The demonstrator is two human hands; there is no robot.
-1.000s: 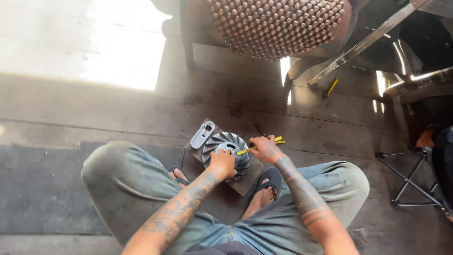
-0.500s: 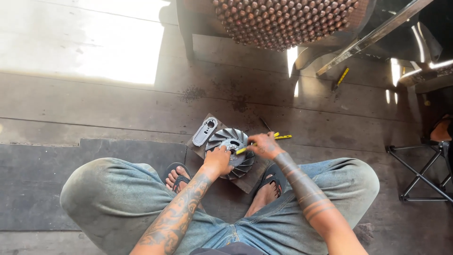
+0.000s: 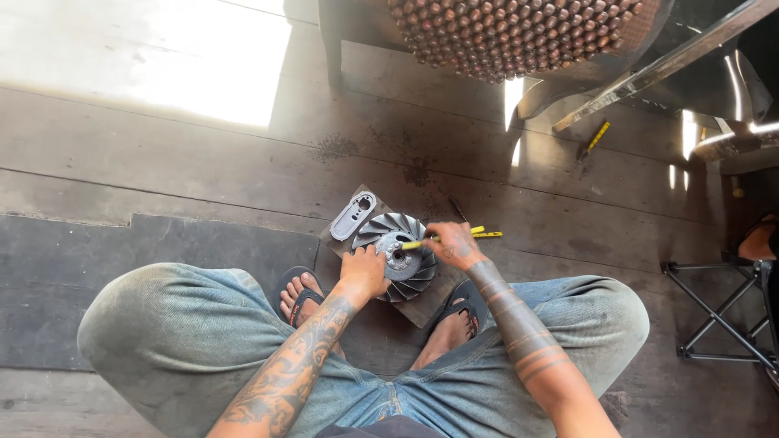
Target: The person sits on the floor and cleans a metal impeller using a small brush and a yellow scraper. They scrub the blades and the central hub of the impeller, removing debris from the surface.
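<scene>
A round metal disc with curved fan blades (image 3: 399,253) lies on a small wooden board (image 3: 422,302) on the floor between my feet. My left hand (image 3: 364,272) grips the disc's near left edge. My right hand (image 3: 454,243) is closed on a yellow-handled tool (image 3: 415,243) whose tip points at the disc's grey hub. A flat grey oblong metal part (image 3: 354,216) rests on the board's far left corner.
Another yellow-handled tool (image 3: 485,234) lies on the floor behind my right hand, and one more (image 3: 595,139) farther back. A beaded seat cover (image 3: 519,32) sits on a chair ahead. A folding metal frame (image 3: 718,312) stands at right. A dark mat (image 3: 146,251) lies at left.
The view has shifted so the disc and hands sit slightly lower and more central. Both hands stay on the disc and the tool in the same pose.
</scene>
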